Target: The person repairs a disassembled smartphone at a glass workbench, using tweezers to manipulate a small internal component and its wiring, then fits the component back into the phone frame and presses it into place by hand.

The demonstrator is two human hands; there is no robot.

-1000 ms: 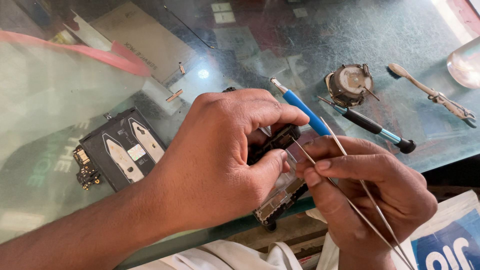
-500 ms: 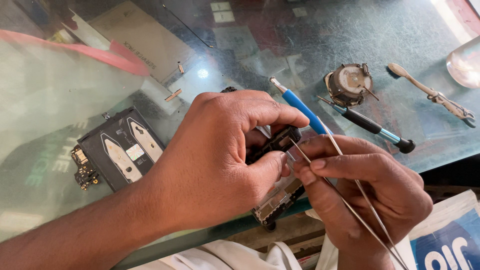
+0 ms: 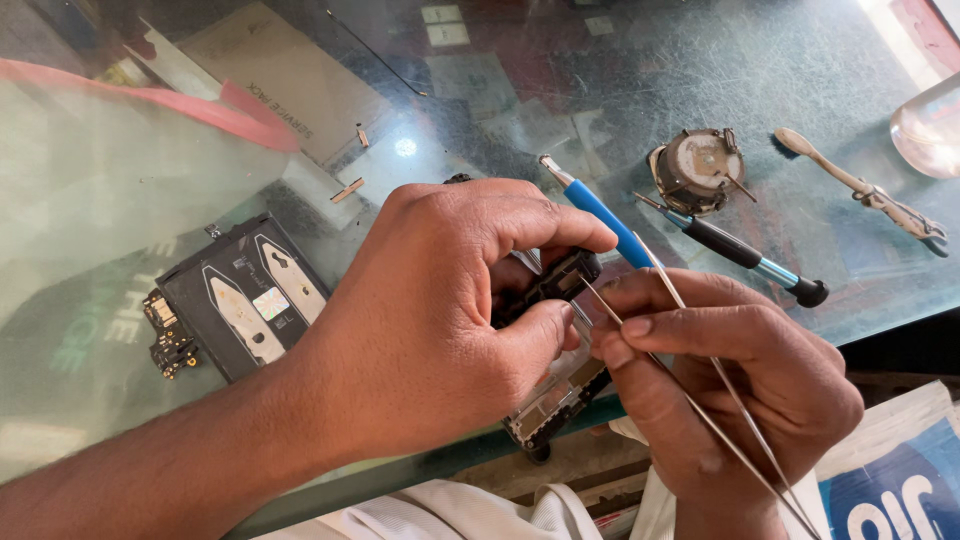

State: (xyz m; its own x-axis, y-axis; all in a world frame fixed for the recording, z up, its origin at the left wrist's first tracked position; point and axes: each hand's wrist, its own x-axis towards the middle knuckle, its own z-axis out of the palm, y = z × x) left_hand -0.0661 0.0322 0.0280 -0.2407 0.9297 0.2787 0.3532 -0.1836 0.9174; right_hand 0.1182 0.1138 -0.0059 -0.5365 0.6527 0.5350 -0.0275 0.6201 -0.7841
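While our left hand (image 3: 440, 320) curls over a dark phone frame (image 3: 560, 385) at the near edge of the glass table (image 3: 480, 110), thumb and forefinger pinch its upper end, so the hand is closed tight on it; the frame's lower part juts out past the table edge below our palm. Our right hand (image 3: 730, 380) sits just beside it, fingers narrowed around a pair of thin metal tweezers (image 3: 700, 365), whose tips meet the frame between our two thumbs while the long legs run back across the hand toward the lower right. Behind our knuckles lies a blue-handled tool (image 3: 600, 215), partly hidden by the left forefinger. Near it rests a black-handled screwdriver (image 3: 740, 250) with a blue collar, and beyond that a round metal part (image 3: 695, 170) and a pale small brush (image 3: 860, 190). Well apart, to the left, a black phone board with two silvery shields (image 3: 240, 295) lies flat on the glass. A red strap (image 3: 150, 100) crosses the far left corner
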